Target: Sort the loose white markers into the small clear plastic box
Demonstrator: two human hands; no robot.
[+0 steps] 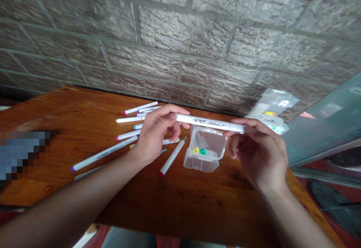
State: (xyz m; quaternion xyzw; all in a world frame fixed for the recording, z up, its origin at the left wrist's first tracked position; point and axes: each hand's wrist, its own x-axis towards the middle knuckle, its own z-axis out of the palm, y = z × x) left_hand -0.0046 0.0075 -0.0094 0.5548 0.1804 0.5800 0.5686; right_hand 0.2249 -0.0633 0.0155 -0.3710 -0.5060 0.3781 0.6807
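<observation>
A white marker pen (210,122) with dark print on its barrel is held level above the table, one end in each hand. My left hand (159,131) pinches its left end between thumb and fingers. At the right end, my right hand (262,150) grips it the same way. Below the pen stands a clear plastic case (201,165) holding a yellow-capped marker (196,150) and a green-capped marker (203,151). Just left of the case lies a white marker with a red end (172,157). Fingers cover both tips of the held pen.
Several white markers with coloured ends, among them a purple-ended marker (104,153), lie scattered on the wooden table (180,203) around my left hand. Clear plastic packaging (275,105) stands at the back right. A brick wall (180,44) rises behind the table, with a glass panel (332,127) at right.
</observation>
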